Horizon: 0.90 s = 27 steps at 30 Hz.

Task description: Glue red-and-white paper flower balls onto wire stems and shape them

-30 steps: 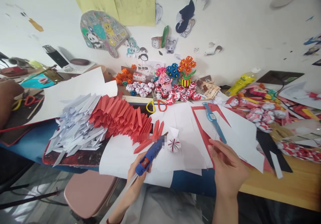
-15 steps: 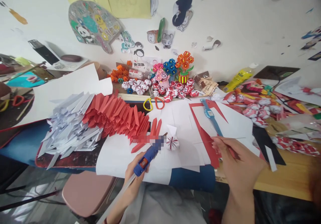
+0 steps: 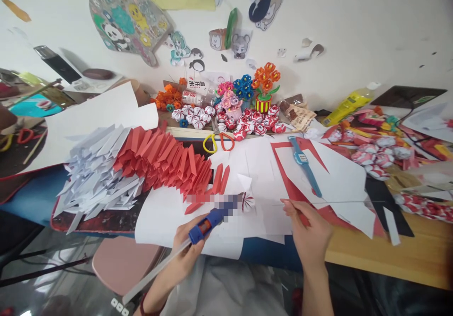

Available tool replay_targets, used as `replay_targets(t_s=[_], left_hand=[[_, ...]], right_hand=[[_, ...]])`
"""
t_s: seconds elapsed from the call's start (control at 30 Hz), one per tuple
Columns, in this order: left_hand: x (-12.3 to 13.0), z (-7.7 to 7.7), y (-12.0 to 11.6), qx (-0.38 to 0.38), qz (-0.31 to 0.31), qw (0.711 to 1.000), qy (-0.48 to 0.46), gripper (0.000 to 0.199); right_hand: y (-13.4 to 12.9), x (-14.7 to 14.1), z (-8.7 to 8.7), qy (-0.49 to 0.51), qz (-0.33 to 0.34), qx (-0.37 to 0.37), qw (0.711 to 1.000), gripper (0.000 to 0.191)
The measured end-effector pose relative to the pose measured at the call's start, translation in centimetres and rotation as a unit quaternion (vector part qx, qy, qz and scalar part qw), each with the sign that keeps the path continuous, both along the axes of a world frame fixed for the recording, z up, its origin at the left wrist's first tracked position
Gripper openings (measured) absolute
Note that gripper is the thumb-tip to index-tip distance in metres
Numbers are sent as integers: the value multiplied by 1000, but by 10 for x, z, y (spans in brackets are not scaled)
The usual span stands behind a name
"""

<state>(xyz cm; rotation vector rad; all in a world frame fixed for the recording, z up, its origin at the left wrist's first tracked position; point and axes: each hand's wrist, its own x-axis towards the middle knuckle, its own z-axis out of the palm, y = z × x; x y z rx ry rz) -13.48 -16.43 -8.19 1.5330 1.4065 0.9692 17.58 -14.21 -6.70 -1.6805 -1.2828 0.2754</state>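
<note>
My left hand is closed round a blue glue gun. A long pale glue stick runs out of its back end. Its nozzle is blurred and points at a small white paper ball with dark red stripes, which lies on white paper sheets; whether they touch I cannot tell. To the right, my right hand pinches a thin wire or stick that stretches out to the right above the sheets. A bit of red shows between its fingers. Several red folded paper strips lie left of the ball.
Heaps of white folded strips and red folded strips fill the left. Scissors, red-and-white paper balls and paper flowers sit along the back. A blue watch lies on the right-hand papers.
My right hand has moved left with the thin wire, closer to the striped ball. The glue gun's nozzle has come nearer the ball. The view has shifted slightly.
</note>
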Motion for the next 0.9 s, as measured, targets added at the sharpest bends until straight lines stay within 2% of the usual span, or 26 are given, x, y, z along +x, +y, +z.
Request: replay_targets(t_s=[0.1, 0.2, 0.4, 0.5, 0.63, 0.9], left_hand=[[-2, 7, 8, 50, -81, 993, 65, 45], [0, 14, 16, 75, -140, 984, 74, 42], [4, 23, 23, 29, -160, 982, 98, 38], [6, 24, 26, 31, -166, 980, 104, 40], [9, 20, 30, 45, -166, 979, 112, 44], [12, 17, 34, 77, -171, 975, 120, 45]], right_hand=[[-10, -16, -3, 78, -29, -17, 996, 19], [-12, -29, -4, 110, -5, -27, 994, 20], [-1, -38, -8, -42, 39, -8, 998, 27], [4, -44, -13, -94, 63, 31, 993, 40], [10, -52, -20, -106, 96, 52, 988, 58], [16, -56, -30, -89, 142, 36, 985, 60]])
